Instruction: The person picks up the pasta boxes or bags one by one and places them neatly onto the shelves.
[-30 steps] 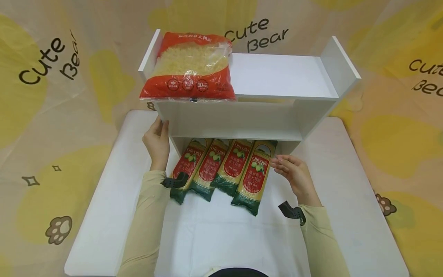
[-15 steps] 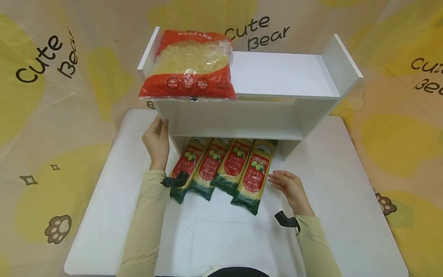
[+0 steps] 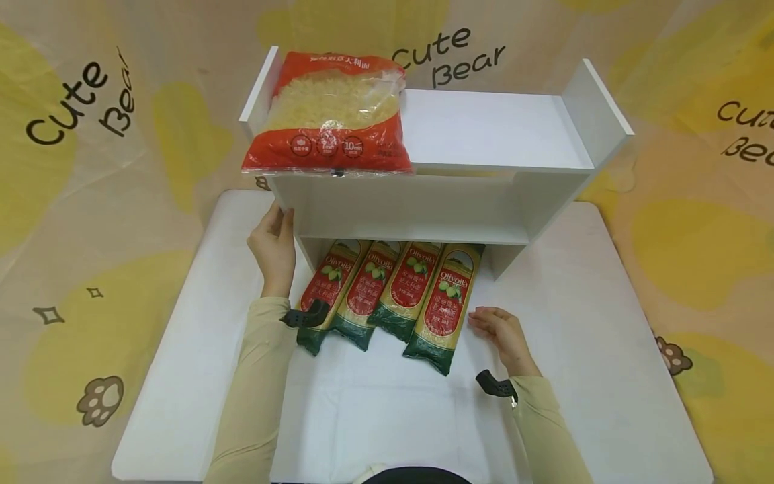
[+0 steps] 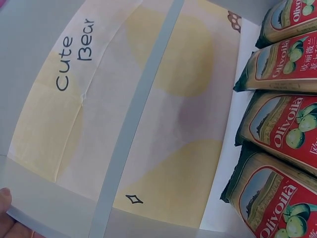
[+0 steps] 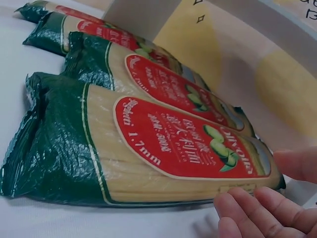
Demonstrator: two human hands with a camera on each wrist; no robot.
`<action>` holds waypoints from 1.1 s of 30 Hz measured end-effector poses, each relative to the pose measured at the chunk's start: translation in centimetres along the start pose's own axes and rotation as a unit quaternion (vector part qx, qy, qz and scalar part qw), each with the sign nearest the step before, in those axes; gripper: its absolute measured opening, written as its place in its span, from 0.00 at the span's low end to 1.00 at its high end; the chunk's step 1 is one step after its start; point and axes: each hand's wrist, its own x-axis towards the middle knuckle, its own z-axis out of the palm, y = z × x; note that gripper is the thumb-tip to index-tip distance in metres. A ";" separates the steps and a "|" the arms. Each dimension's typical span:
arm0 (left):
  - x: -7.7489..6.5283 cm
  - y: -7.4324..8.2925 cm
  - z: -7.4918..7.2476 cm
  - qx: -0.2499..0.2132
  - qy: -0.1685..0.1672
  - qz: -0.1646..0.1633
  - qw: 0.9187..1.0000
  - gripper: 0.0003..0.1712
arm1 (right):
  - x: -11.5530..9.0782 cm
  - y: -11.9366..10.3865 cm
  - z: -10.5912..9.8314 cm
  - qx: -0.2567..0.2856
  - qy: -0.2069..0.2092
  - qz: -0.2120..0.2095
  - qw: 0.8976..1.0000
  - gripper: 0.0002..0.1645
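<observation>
My left hand (image 3: 273, 255) holds the left side panel of a white shelf (image 3: 411, 208), thumb on the front edge. In the left wrist view, fingertips (image 4: 6, 201) show at the panel's edge. Several green-and-gold spaghetti packets with red labels lie slanted side by side, their far ends under the lower board. Beside the rightmost spaghetti packet (image 3: 446, 302) is my right hand (image 3: 506, 339), fingers loosely bent and nothing in them. In the right wrist view its fingers (image 5: 265, 213) are close to that packet's long edge; whether they touch it I cannot tell.
On the shelf's top board, at the left, a red-and-clear bag of pasta (image 3: 335, 111) leans, its lower edge overhanging the front. The shelf stands on a white table (image 3: 375, 417). A yellow patterned cloth (image 3: 695, 255) surrounds the table.
My right hand has moved back from the shelf, down along the right side of the rightmost spaghetti packet. The left hand, shelf and packets have stayed in place.
</observation>
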 end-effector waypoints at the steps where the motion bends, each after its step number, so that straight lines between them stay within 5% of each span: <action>1: 0.0 0.0 0.0 -0.001 0.001 0.000 1.000 0.18 | 0.1 0.1 0.0 0.002 0.001 0.002 1.000 0.19; 13: -0.2 0.0 0.1 -0.019 -0.006 0.001 1.000 0.18 | 0.9 1.0 0.7 0.017 0.015 0.004 1.000 0.15; 33: -0.1 -0.1 0.1 -0.012 0.005 0.005 1.000 0.18 | 2.1 0.6 2.2 -0.074 0.012 0.004 0.997 0.19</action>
